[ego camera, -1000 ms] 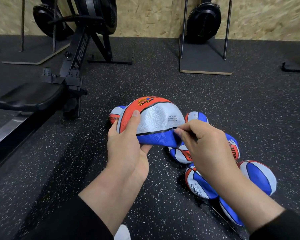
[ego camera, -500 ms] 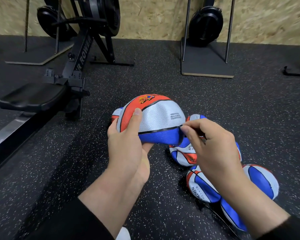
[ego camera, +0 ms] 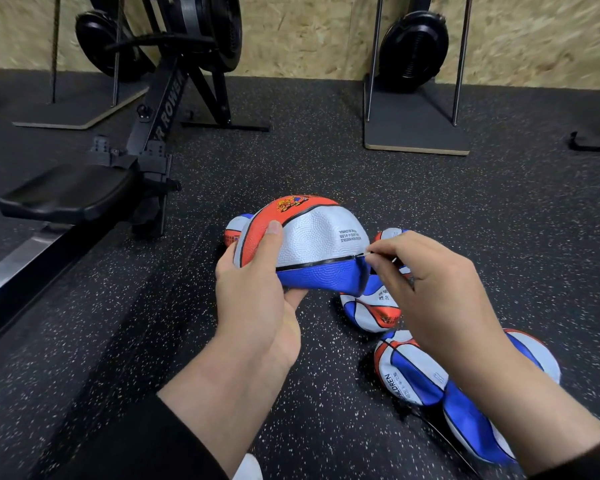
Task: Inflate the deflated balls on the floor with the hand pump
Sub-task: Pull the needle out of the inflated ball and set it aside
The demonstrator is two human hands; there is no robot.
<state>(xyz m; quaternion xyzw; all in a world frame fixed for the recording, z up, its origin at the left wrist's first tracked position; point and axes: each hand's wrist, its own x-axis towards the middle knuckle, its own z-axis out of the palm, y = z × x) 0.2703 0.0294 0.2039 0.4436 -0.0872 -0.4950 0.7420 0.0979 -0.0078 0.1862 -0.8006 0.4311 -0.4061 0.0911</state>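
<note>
We clamp left hand (ego camera: 257, 299) round limp ball (ego camera: 309, 244); right hand (ego camera: 430, 289) pinches needle (ego camera: 369, 253) at valve. Nothing inflated; floor balls (ego camera: 409, 372) all flat.

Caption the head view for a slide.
Left hand grips a deflated red-white-blue ball; right hand pinches a thin metal needle.

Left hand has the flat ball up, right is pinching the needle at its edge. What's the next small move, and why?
Probably ease the needle straight into the held ball. The right hand pinches it with the tip at the seam by the printed text, and the left hand braces the ball off the floor. The valve itself is too small to confirm.
</note>
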